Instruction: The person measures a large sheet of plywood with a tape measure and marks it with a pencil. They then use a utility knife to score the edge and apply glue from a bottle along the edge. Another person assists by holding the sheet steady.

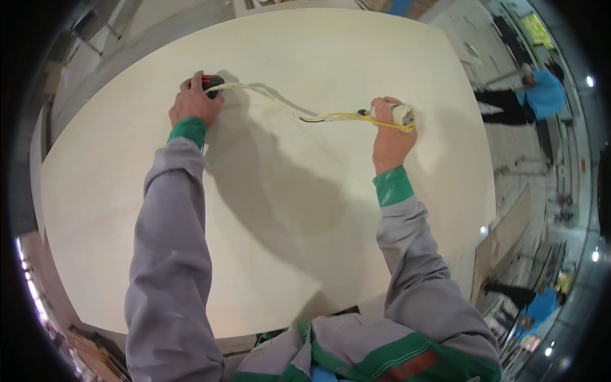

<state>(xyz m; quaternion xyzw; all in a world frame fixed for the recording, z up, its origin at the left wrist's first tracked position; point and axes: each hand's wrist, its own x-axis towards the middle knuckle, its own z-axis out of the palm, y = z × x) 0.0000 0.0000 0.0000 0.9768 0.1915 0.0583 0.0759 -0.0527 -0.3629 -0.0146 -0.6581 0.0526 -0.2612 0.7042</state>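
A large cream-white panel [305, 235] lies below both hands. On its far left part, my left hand [194, 105] is closed over a black and red device [212, 84] that looks like a power tool part; much of it is hidden by the fingers. My right hand [393, 140], at the far right, grips a whitish, dust-covered cylindrical body [402, 116] with a dark tip at its left end. Between the two runs a pale wrapped cable [273, 99] with a yellow and black wire [331, 117] along it. I cannot tell the tool's exact kind.
Two people in blue tops, one farther off [541, 92] and one lower [538, 309], are at the right beyond the panel. A brown board [503, 242] leans near its right edge. Frames and benches stand around; boards [95, 350] are stacked at lower left.
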